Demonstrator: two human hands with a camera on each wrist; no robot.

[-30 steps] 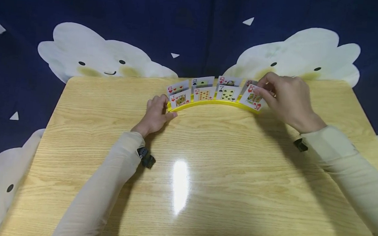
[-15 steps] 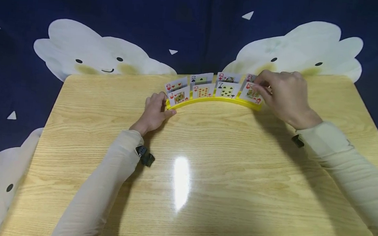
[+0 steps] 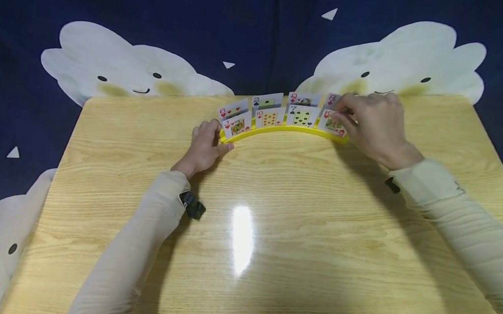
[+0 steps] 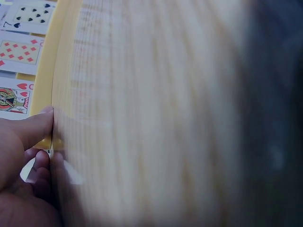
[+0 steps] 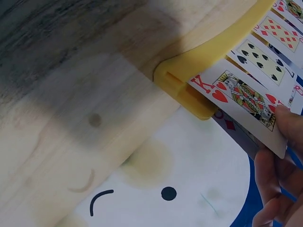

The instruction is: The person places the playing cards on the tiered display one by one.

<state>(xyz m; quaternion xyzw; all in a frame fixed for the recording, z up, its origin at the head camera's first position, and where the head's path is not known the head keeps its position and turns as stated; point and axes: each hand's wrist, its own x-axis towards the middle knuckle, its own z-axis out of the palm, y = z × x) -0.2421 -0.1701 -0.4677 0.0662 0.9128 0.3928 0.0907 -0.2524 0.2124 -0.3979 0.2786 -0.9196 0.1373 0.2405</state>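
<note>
My right hand (image 3: pixel 375 127) pinches the king of hearts (image 5: pixel 241 97) by its upper edge, thumb on the face. The king's lower edge sits at the front slot of a curved yellow card holder (image 3: pixel 298 129), at its right end. My left hand (image 3: pixel 203 148) grips the holder's left end, thumb in front and fingers behind. Along the front row stand the jack of hearts (image 3: pixel 237 126), ten of diamonds (image 3: pixel 269 119) and seven of spades (image 3: pixel 302 116). Behind them are the six of hearts (image 3: pixel 233 107), two of spades (image 3: pixel 268 100), queen (image 3: pixel 304 99) and eight of diamonds (image 3: pixel 331 100).
The holder stands near the far edge of a wooden table (image 3: pixel 299 220). Beyond that edge hangs a dark blue cloth (image 3: pixel 192 14) with white clouds. A bright light reflection lies on the tabletop.
The king of hearts has gone down and straightened from a tilt into line with the front row, my right hand moving with it. My left hand keeps its grip; the head view has shifted slightly.
</note>
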